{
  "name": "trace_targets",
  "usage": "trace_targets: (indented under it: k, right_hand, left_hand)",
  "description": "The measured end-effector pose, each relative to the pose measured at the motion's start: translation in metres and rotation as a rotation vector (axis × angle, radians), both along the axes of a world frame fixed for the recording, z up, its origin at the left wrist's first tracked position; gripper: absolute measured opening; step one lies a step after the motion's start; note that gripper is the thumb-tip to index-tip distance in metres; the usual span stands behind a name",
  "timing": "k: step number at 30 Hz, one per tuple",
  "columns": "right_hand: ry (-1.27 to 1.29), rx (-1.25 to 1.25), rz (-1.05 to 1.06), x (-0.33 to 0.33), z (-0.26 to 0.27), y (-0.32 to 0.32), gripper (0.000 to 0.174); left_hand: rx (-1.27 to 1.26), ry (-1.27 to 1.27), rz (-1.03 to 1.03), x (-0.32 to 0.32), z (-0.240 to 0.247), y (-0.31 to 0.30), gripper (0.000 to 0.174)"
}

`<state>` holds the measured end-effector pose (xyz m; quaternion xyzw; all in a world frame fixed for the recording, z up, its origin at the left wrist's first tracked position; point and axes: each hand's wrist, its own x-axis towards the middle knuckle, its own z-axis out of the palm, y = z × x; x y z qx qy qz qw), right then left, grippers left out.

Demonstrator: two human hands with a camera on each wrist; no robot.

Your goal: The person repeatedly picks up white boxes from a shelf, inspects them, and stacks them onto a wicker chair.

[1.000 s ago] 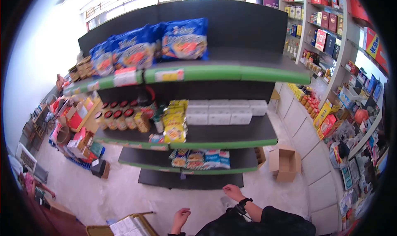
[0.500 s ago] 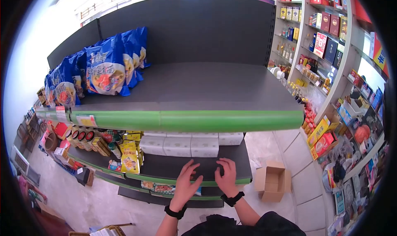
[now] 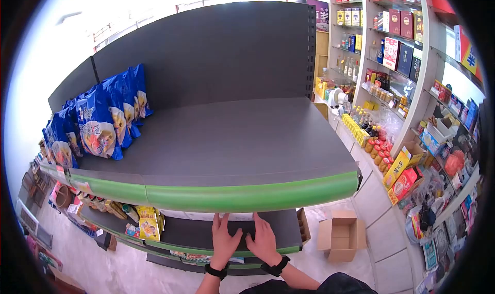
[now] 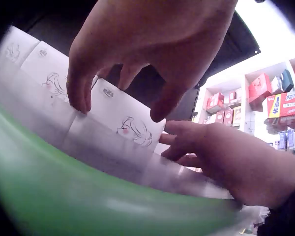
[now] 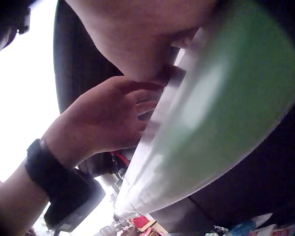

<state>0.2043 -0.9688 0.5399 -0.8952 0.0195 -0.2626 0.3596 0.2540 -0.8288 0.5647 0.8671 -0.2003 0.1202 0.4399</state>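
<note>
White boxes (image 3: 191, 217) stand on the second shelf, mostly hidden in the head view by the shelf above. My left hand (image 3: 224, 242) reaches in over them, and my right hand (image 3: 264, 241) is beside it, thumbs facing each other. In the left wrist view, the left hand's spread fingers (image 4: 80, 93) and thumb hang over a white box (image 4: 110, 110) printed with a line-drawn face. The right hand's fingers lie close to that box's right end. The right wrist view shows both hands behind a green shelf edge (image 5: 226, 93); their fingertips are mostly hidden.
The green-edged upper shelf (image 3: 247, 196) overhangs the hands. Blue packets (image 3: 95, 124) stand at its left. Yellow packets (image 3: 149, 224) sit left of the hands on the second shelf. An open cardboard box (image 3: 341, 234) lies on the floor at right, near stocked wall shelves (image 3: 397, 31).
The head view has moved closer to the shelf and towards its right. Both hands, low at first, have risen and reached forward to the white boxes under the upper shelf.
</note>
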Motion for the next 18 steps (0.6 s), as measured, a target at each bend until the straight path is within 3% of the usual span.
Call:
trace_targets:
  k: [7,9,13,15,17,18]
  right_hand:
    - [-0.063,0.207,-0.041,-0.003,-0.005,0.005,0.072]
    - [-0.067,0.233,-0.053,-0.004,-0.011,0.006,0.067]
    - [-0.175,0.2,-0.086,-0.005,-0.021,0.012,0.052]
    - [-0.338,0.039,-0.061,-0.011,-0.029,0.015,0.047]
    - [-0.43,0.0,-0.016,-0.015,-0.034,0.015,0.044]
    - [-0.444,-0.084,-0.055,-0.026,-0.013,0.027,0.043]
  left_hand:
    - [-0.118,-0.088,0.038,-0.004,0.001,0.006,0.054]
    - [-0.293,0.07,0.073,-0.008,0.002,0.011,0.05]
    - [-0.543,0.212,-0.016,-0.015,-0.002,0.027,0.046]
    - [-0.37,0.019,0.008,-0.031,0.001,0.036,0.046]
    - [-0.376,0.019,-0.008,-0.053,0.016,0.051,0.046]
    - [-0.408,0.0,-0.025,-0.065,0.021,0.061,0.044]
